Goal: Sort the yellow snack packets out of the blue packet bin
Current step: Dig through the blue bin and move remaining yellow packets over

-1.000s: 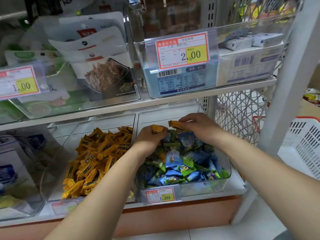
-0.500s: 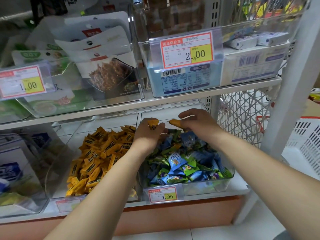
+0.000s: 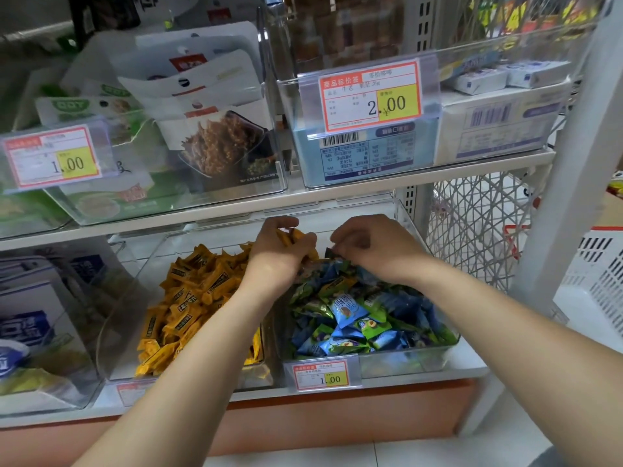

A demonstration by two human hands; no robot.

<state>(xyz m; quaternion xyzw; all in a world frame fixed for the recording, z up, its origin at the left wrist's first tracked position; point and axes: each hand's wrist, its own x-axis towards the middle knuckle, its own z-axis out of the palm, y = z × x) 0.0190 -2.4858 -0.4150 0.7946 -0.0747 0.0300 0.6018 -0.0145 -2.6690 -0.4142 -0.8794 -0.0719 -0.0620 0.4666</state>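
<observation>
On the lower shelf a clear bin (image 3: pixel 438 353) holds a heap of blue and green snack packets (image 3: pixel 350 315). Left of it, a second clear bin (image 3: pixel 124 298) is filled with yellow snack packets (image 3: pixel 192 298). My left hand (image 3: pixel 279 254) hovers over the divide between the two bins, shut on a few yellow packets (image 3: pixel 295 235) that poke out above its fingers. My right hand (image 3: pixel 374 247) is at the back of the blue bin with its fingers curled down onto the blue packets. No yellow packet shows in it, and I cannot tell whether it grips anything.
The shelf above (image 3: pixel 303 200) sits close over both hands and carries clear bins with price tags (image 3: pixel 371 96). A wire mesh panel (image 3: pixel 472 227) and a white post (image 3: pixel 556 203) stand to the right, with a white basket (image 3: pixel 593 284) beyond.
The yellow packet that was in my right hand is now with the others in my left hand. My left hand rose slightly; my right hand dropped its fingers onto the blue packets.
</observation>
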